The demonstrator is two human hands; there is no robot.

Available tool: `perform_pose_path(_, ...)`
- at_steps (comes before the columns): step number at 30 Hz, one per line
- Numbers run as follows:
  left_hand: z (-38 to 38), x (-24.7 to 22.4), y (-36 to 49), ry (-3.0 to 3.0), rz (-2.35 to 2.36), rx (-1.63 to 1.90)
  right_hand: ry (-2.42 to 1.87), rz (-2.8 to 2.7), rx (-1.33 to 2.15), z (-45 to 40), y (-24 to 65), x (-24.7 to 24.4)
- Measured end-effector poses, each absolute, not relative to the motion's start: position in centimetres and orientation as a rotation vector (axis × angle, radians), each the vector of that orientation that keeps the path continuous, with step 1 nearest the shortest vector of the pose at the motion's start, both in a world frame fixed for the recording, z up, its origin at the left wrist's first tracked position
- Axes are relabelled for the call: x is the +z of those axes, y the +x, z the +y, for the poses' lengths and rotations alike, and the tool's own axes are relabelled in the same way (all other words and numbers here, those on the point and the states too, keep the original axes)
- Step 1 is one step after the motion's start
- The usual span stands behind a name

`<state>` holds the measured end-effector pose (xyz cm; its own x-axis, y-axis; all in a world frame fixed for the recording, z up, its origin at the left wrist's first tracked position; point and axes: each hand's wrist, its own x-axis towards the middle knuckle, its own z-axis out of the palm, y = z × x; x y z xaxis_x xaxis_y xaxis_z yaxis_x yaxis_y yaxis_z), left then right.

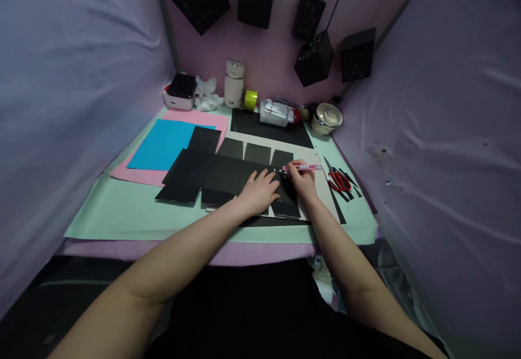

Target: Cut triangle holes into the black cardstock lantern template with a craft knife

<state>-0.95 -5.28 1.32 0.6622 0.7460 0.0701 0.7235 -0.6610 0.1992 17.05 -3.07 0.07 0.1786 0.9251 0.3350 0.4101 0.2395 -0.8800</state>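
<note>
A black card cut-out (pixel 220 170) with flaps along its edges lies flat in front of me. My left hand (pixel 259 191) rests on it, palm down with fingers spread. Just to the right, my right hand (pixel 300 178) grips a slim pink pen-style craft knife (pixel 311 167), its tip down at the card. Small white marks show in the card near that tip, too small to make out clearly. Under the card is a pale board (pixel 321 185), partly covered.
Red-handled scissors (pixel 340 181) and black scraps lie at right. Blue paper (pixel 163 144) covers pink paper (pixel 122 172) at left. Behind stand a white bottle (pixel 234 90), yellow tape roll (pixel 251 100), clear packet (pixel 279 113) and lidded bowl (pixel 326 118). Black boxes (pixel 313 59) hang above.
</note>
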Motion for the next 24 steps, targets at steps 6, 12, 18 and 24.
perform_pose_path(6,-5.18,1.17,-0.97,2.708,1.223,0.216,-1.402,-1.411,0.573,-3.12,16.69,-0.23)
perform_pose_path(12,-5.16,1.16,-0.98,2.707,1.218,0.224,-1.494,-1.465,0.456,-3.06,16.77,-0.26)
perform_pose_path(18,-5.17,1.04,-1.01,2.719,1.213,0.234,-1.502,-1.470,0.467,-2.95,16.96,-0.52)
perform_pose_path(24,-5.13,0.95,-0.98,2.733,1.213,0.248,-1.505,-1.479,0.467,-3.01,16.89,-0.48)
